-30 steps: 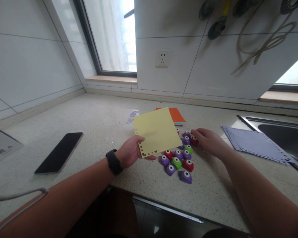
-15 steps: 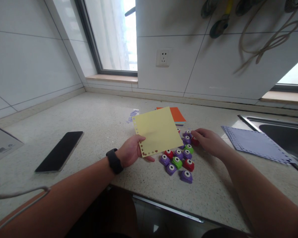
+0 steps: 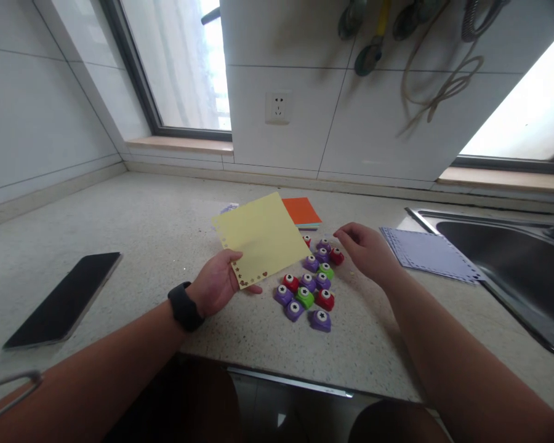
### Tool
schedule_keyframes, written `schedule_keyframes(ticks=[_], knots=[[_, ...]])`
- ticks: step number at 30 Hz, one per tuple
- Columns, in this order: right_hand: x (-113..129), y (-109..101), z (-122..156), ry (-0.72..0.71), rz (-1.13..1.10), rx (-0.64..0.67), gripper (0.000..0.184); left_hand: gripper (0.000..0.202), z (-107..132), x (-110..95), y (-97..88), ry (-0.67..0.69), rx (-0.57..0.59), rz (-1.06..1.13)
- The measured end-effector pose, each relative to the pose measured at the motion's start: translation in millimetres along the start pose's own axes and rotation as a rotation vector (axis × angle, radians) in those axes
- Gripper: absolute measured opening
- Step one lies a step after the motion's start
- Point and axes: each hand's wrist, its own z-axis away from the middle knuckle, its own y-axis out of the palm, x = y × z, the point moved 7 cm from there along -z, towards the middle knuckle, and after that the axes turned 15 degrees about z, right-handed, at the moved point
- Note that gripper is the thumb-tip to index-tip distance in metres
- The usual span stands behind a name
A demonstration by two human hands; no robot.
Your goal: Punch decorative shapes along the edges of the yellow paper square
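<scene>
My left hand (image 3: pixel 218 280) is closed on a yellow sheet of paper (image 3: pixel 263 237), thumb on top and fingers underneath. Small shapes, hearts and stars among them, are punched along the sheet's left and lower edges. To its right on the counter sits a cluster of small craft punches: purple ones (image 3: pixel 321 319), green ones (image 3: pixel 305 298) and red ones (image 3: pixel 325 299). My right hand (image 3: pixel 361 246) is beside the far right punches, its thumb and fingertips pinched together; anything between them is too small to make out.
Behind the yellow sheet lies a stack of coloured paper with orange on top (image 3: pixel 301 211), near some purple paper scraps (image 3: pixel 229 207). Punched lilac sheets (image 3: pixel 429 252) lie by the sink (image 3: pixel 503 258). A black phone-like slab (image 3: pixel 64 295) rests at the left.
The view has turned right, so everything sits farther left. My right hand has moved off the red punch at the cluster's far right edge. The left hand keeps the yellow sheet.
</scene>
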Motion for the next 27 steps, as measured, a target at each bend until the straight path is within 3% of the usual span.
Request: schedule_keyframes(ticks=[2, 4, 10, 13, 21, 24, 27], knots=[[9.7, -8.4, 4.3, -0.06, 0.016, -0.007, 0.026, 0.053, 0.3, -0.8, -0.1, 0.011, -0.003, 0.002], [19.3, -10.1, 8.3, -0.124, 0.076, 0.066, 0.028, 0.054, 0.5, -1.8, 0.1, 0.024, -0.01, -0.002], [31.7, 6.9, 17.6, -0.27, 0.297, 0.353, 0.031, 0.057, 1.3, -4.4, 2.1, 0.047, -0.054, 0.003], [30.9, 13.6, 20.9, -0.298, 0.319, 0.431, 0.029, 0.054, 2.5, -4.3, 1.9, 0.052, -0.076, -0.003], [35.9, 1.9, 21.6, -0.321, 0.297, 0.371, 0.031, 0.052, 4.5, -5.9, 3.1, 0.096, -0.063, -0.061], [32.5, -7.6, 17.8, -0.23, 0.097, 0.285, 0.03, 0.053, 5.4, -7.6, 3.8, 0.109, -0.085, -0.06], [20.5, -12.2, 12.4, -0.038, -0.249, 0.181, 0.03, 0.056, 6.7, -8.0, 4.9, 0.118, -0.09, -0.048]])
